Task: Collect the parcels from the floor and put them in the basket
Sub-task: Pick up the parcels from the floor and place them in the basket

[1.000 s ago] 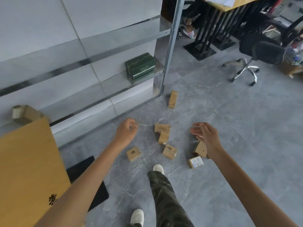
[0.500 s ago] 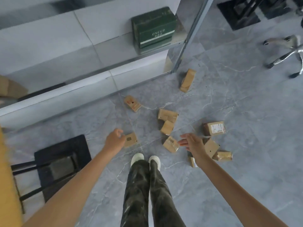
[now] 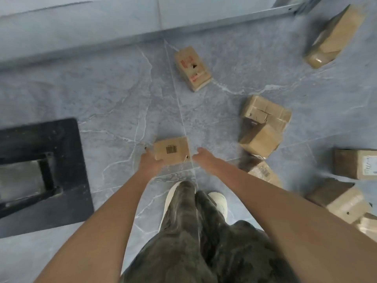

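barcode parcel [image 3: 172,150] on floor [image 3: 114,94], near centre, by shoes [image 3: 219,202] | L hand [image 3: 150,163] grips its left edge; R hand [image 3: 204,158] at right edge, grip: can't tell | I reckon 2-sided hold = level lift | other parcels [image 3: 265,113] right; basket unseen

**A:** What do I get of the wearer on my feed?

**B:** On my screen the left hand [image 3: 150,163] and right hand [image 3: 204,158] are bare. The left forearm [image 3: 114,211] and right forearm [image 3: 265,193] are bare right down to the frame's bottom edge.

**A:** And the legs?

**B:** I see loose trousers [image 3: 183,242], dark olive-grey with a mottled, camouflage-like pattern. They are baggy and creased, and the hems drop over the shoes.

**A:** Footwear?

**B:** Off-white trainers with rounded toes: left shoe [image 3: 170,198], right shoe [image 3: 219,201]. Only the fronts show, and the blur hides any finer detail from me.
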`<act>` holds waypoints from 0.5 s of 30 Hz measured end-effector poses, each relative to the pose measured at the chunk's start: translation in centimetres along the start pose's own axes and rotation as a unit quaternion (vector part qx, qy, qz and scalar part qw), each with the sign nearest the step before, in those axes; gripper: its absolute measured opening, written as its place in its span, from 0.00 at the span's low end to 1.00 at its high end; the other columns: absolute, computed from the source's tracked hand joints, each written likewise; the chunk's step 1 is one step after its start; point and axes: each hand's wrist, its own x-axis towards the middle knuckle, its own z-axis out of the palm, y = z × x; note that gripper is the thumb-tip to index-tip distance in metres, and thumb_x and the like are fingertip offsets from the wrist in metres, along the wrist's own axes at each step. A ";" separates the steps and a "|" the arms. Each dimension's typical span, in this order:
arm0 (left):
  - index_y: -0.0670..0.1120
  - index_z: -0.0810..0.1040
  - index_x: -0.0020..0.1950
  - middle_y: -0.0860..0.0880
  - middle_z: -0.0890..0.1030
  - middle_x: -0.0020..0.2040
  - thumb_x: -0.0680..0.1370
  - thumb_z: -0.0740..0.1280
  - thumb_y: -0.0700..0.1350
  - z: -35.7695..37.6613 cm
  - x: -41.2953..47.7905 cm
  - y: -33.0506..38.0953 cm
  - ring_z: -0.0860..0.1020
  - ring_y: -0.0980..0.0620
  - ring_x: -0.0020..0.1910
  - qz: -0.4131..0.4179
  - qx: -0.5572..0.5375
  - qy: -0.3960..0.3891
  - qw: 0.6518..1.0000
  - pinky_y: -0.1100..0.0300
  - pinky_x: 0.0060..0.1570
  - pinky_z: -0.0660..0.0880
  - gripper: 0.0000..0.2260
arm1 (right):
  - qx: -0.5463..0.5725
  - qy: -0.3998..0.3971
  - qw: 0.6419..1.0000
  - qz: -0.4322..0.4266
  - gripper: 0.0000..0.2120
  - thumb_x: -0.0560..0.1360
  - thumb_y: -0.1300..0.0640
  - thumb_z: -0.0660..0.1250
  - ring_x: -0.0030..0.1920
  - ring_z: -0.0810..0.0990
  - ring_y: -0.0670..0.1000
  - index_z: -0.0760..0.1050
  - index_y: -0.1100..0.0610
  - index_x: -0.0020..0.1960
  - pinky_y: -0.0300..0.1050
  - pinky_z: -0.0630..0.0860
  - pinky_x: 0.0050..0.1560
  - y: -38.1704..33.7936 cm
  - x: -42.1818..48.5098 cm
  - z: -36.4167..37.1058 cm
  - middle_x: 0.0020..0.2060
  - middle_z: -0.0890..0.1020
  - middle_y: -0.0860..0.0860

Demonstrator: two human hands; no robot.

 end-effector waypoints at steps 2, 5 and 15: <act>0.42 0.65 0.71 0.43 0.76 0.59 0.74 0.69 0.40 1.7 2.3 -1.2 0.76 0.42 0.58 -0.017 -0.069 -0.047 0.996 0.52 0.56 0.73 0.27 | 0.026 -0.057 0.998 -0.032 0.21 0.78 0.60 0.63 0.63 0.72 0.56 0.65 0.65 0.68 0.32 0.73 0.48 -0.3 3.1 1.6 0.63 0.71 0.59; 0.41 0.72 0.63 0.44 0.77 0.54 0.74 0.68 0.40 2.9 3.2 -1.3 0.76 0.45 0.54 -0.039 -0.135 -0.033 0.990 0.53 0.54 0.74 0.18 | 0.052 -0.073 0.996 -0.012 0.28 0.77 0.64 0.62 0.68 0.67 0.56 0.55 0.66 0.73 0.33 0.70 0.54 -0.7 4.1 1.7 0.70 0.65 0.61; 0.44 0.72 0.66 0.50 0.76 0.53 0.76 0.66 0.36 -9.6 -15.7 13.1 0.74 0.53 0.49 0.065 -0.307 -0.013 0.949 0.64 0.39 0.70 0.18 | 0.204 0.179 0.948 -0.169 0.20 0.75 0.68 0.59 0.49 0.78 0.52 0.70 0.53 0.64 0.44 0.76 0.42 -6.8 -18.4 -8.9 0.54 0.78 0.49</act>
